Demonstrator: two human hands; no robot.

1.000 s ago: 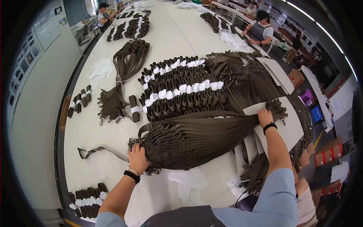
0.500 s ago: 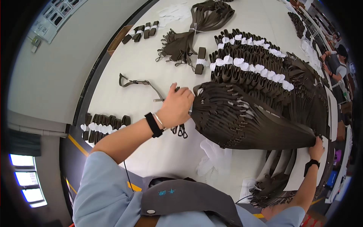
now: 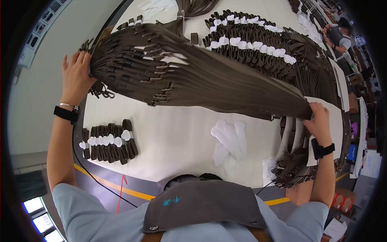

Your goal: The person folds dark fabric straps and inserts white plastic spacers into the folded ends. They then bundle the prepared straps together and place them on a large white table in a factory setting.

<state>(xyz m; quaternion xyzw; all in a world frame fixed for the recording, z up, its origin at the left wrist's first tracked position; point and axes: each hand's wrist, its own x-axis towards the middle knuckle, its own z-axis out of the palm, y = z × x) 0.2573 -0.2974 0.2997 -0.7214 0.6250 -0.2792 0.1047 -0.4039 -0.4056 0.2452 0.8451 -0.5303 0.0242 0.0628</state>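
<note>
A strap bundle (image 3: 193, 76), flat on the worktop (image 3: 173, 137) 1 second ago, is now raised. It is gripped by the left hand (image 3: 76, 76) and right hand (image 3: 320, 121), fingers closed at each end.

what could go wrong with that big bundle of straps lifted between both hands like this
The strap bundle hangs across the white table, with the left hand and right hand only at its two ends, so the unsupported middle could sag and straps slide out. Its loose buckle ends might also snag the sorted rows behind or sweep the white tags underneath.
</note>
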